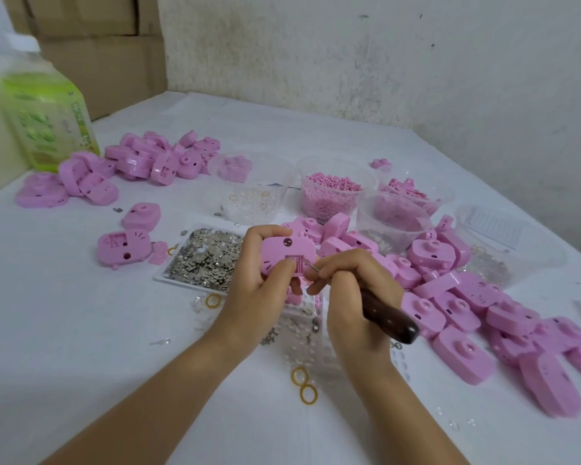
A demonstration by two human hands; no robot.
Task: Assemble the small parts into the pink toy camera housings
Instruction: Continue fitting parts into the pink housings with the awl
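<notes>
Two bare arms come up from the near edge of the tabletop point(81, 330). The left hand point(259, 280) has its fingers and thumb curled round one pink housing point(282, 255). It holds it up off the tabletop, near the middle, with a flat side turned to the camera. The right hand point(353, 297) grips a tool point(389, 315) with a dark wooden handle. The thin metal tip touches a small square slot in the housing.

Just under the hands lie little clear parts, and some yellow rings point(307, 394) lie near them. Left of the hands sits a white tray point(178, 281) full of tiny silver bits. A big pile of pink housings point(483, 313) spreads toward the right edge. Behind the hands stand clear tubs, and one tub point(316, 209) is full of small pink bits. Another pink pile point(141, 162) lies toward the far left corner, beside a green bottle point(44, 105). Brown boxes point(98, 45) stand behind it.
</notes>
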